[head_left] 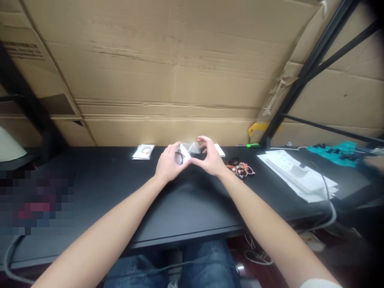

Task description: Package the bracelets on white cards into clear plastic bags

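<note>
My left hand (169, 163) is closed on a white card (185, 152) with a thin dark looped cord on it, perhaps a bracelet or hair tie. Close to its right, my right hand (210, 158) has its fingers apart and curved, and its thumb tip meets the card's lower corner. Clear plastic bags (192, 148) lie on the desk behind the card. Past my right hand are a white stack (220, 150), partly hidden, and a tangled pile of coloured cord loops (241, 169). To the left lies a white card with an orange loop (144, 152).
The black desk (192, 204) meets a cardboard wall (168, 80). At right are a white power strip (288, 170) on papers, a green screwdriver (252, 145), teal items (336, 154) and a grey cable (331, 212). Another person's hand (375, 161) shows at the right edge.
</note>
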`<state>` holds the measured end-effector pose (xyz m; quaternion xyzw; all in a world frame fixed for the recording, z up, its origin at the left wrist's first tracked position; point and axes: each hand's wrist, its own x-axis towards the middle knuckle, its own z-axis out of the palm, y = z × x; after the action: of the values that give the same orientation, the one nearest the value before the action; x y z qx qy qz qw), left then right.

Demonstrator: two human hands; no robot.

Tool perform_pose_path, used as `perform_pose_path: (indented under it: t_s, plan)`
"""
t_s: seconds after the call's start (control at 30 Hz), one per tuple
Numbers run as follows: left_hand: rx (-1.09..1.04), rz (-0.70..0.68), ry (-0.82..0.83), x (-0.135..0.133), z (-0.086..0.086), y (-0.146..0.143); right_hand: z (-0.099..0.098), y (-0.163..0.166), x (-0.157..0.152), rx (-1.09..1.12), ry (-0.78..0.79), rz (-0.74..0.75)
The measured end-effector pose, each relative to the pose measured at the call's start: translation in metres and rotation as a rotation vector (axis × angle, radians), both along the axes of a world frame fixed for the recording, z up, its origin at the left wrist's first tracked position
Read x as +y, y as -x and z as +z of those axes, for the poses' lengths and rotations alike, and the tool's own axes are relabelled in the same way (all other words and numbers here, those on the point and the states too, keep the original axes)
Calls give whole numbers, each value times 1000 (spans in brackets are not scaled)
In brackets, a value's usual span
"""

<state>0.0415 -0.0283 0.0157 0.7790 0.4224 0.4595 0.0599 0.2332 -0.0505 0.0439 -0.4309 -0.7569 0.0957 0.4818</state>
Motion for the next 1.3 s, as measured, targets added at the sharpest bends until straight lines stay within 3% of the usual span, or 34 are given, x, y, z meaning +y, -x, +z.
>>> perform_pose_path:
  t_s: [0.13, 0.37, 0.63, 0.93, 1.1, 1.3]
  plan:
    - [-132, -33, 161, -1, -4, -4, -14, 4, 11, 84, 318, 132]
    - [-444, -458, 591, 7, -2, 0, -7, -8, 10, 120, 434, 267]
    - [-432, -409, 532, 11, 3, 9, -12, -7, 12, 212, 424, 257]
    - [-597, -499, 682, 18, 1, 12, -14, -14, 10, 91, 263, 192]
    - [-562, -480, 645, 12, 3, 11, -14, -13, 9, 111, 250, 166]
    - [-481, -418, 512, 9, 5, 10, -17, -9, 15, 282, 353, 227]
